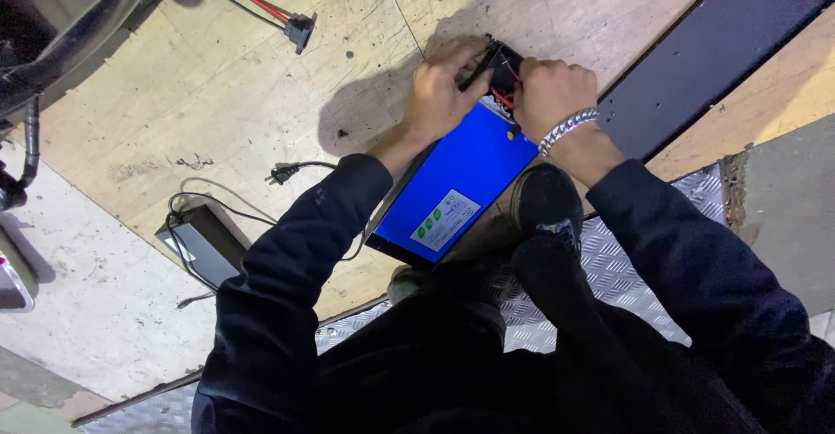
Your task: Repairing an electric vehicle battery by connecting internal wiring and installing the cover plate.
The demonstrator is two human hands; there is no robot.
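A blue box-shaped battery pack (457,182) with a white label lies on the wooden floor, its far end carrying red and black wires (503,73). My left hand (442,90) grips the wires and a black connector at that far end. My right hand (550,93), with a beaded bracelet on the wrist, pinches the same wire bundle from the right side. Both hands touch the pack's top end. My dark sleeves and legs cover the near part of the view, and one black shoe (546,197) rests beside the pack.
A black charger brick (204,243) with cables and a plug (283,173) lies at left. A red-and-black lead with connector (298,30) lies farther up. A dark metal beam (713,51) runs diagonally at right. Metal tread plate (609,264) sits under my feet.
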